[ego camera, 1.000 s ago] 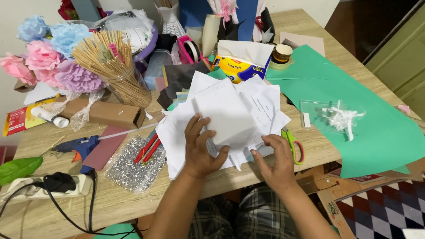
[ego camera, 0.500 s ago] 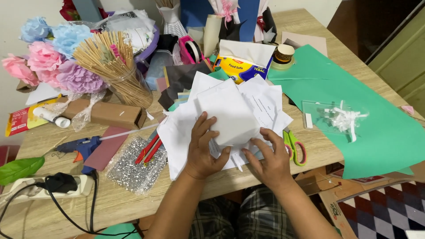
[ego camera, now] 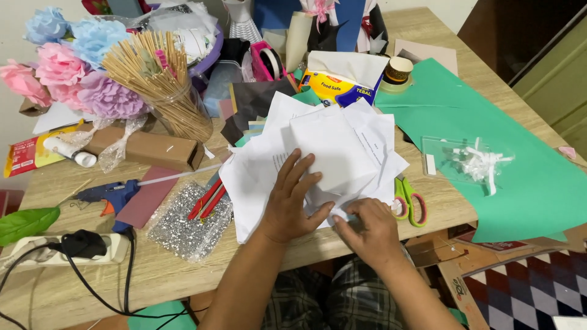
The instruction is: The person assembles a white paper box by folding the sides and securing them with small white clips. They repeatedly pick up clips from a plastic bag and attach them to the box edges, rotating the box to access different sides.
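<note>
— Where are the papers?

— The papers (ego camera: 318, 153), a loose white pile, lie at the table's (ego camera: 183, 275) near edge, right in front of the person. The left hand (ego camera: 292, 205) lies flat on the pile, fingers spread wide, holding nothing. The right hand (ego camera: 365, 227) sits just beside it at the pile's lower right corner, fingers bent and pinching a sheet's edge.

— Any room to move?

— Little. The scissors (ego camera: 408, 201), green-handled, lie just right of the pile, touching its edge, and the green sheet (ego camera: 526, 183) covers the table's right side and overhangs the front edge. A clear bag (ego camera: 471, 164) with white ribbon bits rests on it. To the left, red sticks (ego camera: 206, 199) lie partly under the papers, beside a glitter sheet (ego camera: 183, 226). Further left, a blue glue gun (ego camera: 110, 194). Bare wood shows only along the front left edge, where a black cable (ego camera: 128, 275) runs.

— And behind?

— Crowded. A jar of skewers (ego camera: 162, 79) leans by the paper flowers (ego camera: 67, 61), soft and ruffled in pink, blue and purple. A brown box (ego camera: 147, 148) lies before them. A tape roll (ego camera: 398, 72) stands at the green sheet's far edge.
</note>
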